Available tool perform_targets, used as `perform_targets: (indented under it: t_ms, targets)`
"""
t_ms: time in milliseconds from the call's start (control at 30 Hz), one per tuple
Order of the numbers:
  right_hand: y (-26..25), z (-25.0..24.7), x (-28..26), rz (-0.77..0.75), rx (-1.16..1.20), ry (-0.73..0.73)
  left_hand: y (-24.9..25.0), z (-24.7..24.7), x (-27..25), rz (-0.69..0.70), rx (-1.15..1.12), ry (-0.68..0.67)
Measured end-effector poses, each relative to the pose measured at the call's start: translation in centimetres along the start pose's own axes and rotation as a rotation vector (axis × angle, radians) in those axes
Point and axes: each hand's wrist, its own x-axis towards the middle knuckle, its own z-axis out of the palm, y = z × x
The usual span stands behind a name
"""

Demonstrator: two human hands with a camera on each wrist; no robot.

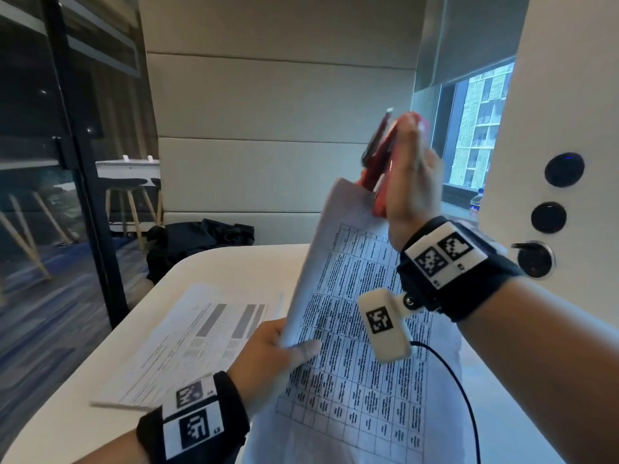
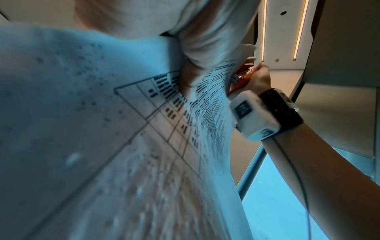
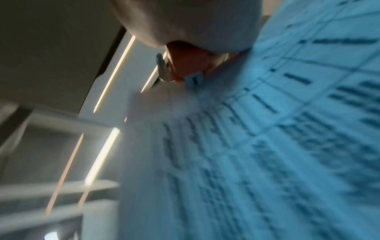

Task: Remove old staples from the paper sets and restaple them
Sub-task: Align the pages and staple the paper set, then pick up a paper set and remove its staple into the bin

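- Padded panels are lining the wall behind a pale counter (image 1: pixel 234 262), with a window at the right and a glass partition at the left.
- Near the counter's left edge another paper set (image 1: pixel 187 339) is lying flat, untouched by either hand.
- Above the counter the left hand (image 1: pixel 268 356) is holding up the table-printed set (image 1: pixel 351 329), its fingers (image 1: pixel 306 348) pinching the left edge while the sheets are curling upward.
- At the set's raised top corner the right hand (image 1: pixel 412 182) is clenching its fingers round a red stapler (image 1: pixel 378 159); its mouth is sitting at that corner, though I cannot tell whether metal is already biting the paper.
- The right wrist view is showing the stapler (image 3: pixel 185 65) just over the corner, blurred.
- The step appears to be working that top corner with the stapler, judging by its position.
- To do it well, the left hand should be pulling the sheets taut and squaring their edges, so the pages are lining up before any squeeze.
- The stapler ought to be sitting flat across the corner, not tilted, and the squeeze should be firm and single.
- Curling paper is the likely risk: a page could be slipping out and missing the staple.
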Motion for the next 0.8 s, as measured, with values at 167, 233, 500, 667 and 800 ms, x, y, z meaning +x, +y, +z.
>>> perform_targets:
  t_ms: [167, 233, 500, 667, 800]
  targets:
    - [-1.2, -1.7, 1.5, 0.11, 0.148, 0.207, -0.2, -2.1, 0.6, -0.117, 0.026, 0.045]
    - [-0.7, -2.7, 1.5, 0.064, 0.112, 0.147, 0.1, -3.7, 1.7, -0.149, 0.022, 0.118]
    - [3.4, -7.4, -2.0, 0.242, -0.553, -0.419, 0.6, -16.3, 8.1, -0.338, 0.519, 0.293]
    - [5.6, -8.6, -5.5, 0.195, -1.011, -0.841, -1.5, -19.3, 8.6, -0.603, 0.94, 0.162]
    - [6.2, -8.8, -8.2, 0.273, -1.125, -1.185, -4.6, -19.4, 8.6, -0.741, 1.101, 0.069]
